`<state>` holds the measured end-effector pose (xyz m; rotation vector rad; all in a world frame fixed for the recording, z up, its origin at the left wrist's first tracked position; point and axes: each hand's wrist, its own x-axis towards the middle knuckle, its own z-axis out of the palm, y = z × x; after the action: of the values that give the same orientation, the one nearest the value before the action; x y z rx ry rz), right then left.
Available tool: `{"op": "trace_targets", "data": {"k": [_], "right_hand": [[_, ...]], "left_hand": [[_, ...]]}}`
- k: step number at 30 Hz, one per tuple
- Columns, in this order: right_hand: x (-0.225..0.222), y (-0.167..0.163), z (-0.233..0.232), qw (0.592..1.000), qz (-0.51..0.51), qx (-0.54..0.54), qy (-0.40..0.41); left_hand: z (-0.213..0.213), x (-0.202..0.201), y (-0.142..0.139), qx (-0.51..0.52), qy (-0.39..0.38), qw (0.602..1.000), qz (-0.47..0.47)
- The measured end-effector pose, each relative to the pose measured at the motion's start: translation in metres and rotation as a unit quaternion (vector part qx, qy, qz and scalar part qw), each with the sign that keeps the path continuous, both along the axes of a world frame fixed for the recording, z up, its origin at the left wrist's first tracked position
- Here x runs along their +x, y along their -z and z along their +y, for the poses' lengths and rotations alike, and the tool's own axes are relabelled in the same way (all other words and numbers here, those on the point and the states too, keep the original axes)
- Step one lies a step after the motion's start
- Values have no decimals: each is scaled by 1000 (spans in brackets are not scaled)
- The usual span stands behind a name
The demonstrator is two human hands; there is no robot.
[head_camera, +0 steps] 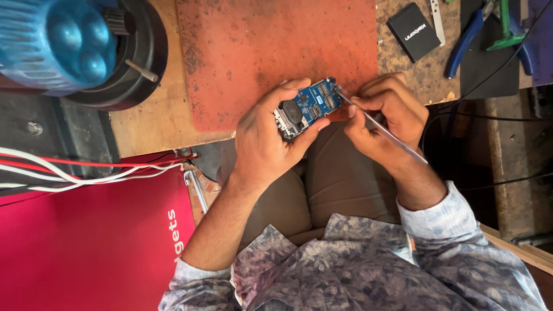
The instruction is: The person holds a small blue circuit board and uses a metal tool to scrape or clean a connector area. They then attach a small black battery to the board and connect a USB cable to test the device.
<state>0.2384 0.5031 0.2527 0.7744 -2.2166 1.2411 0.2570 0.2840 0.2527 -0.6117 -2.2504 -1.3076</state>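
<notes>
My left hand [266, 138] grips a small blue circuit board [307, 107] by its edges, holding it above my lap at the near edge of the workbench. The board carries a round dark part and small metal components. My right hand [385, 118] pinches thin metal tweezers [383, 130], whose tip touches the board's upper right corner. The tweezers' long end runs down past my right wrist.
An orange-red work mat [271, 52] lies on the wooden bench behind the board. A black flat battery [413, 31] and blue-handled pliers [465, 40] lie at the back right. A blue-and-black round device [75, 46] stands at the left, with red and white wires [86, 173] over a red box [86, 242].
</notes>
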Motion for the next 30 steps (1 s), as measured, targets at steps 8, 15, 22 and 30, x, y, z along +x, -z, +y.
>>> {"op": "trace_targets", "data": {"k": [8, 15, 22, 30], "right_hand": [[0, -2, 0, 1000, 5, 3, -3], [-1, -1, 0, 1000, 11, 1, 2], [-2, 1, 2, 1000, 12, 6, 6], [-2, 3, 3, 1000, 25, 14, -1]], "left_hand": [[0, -1, 0, -2, -1, 1000, 1], [0, 0, 0, -4, -2, 1000, 3], [1, -1, -1, -6, -6, 1000, 4], [1, -1, 1, 0, -5, 1000, 1]]}}
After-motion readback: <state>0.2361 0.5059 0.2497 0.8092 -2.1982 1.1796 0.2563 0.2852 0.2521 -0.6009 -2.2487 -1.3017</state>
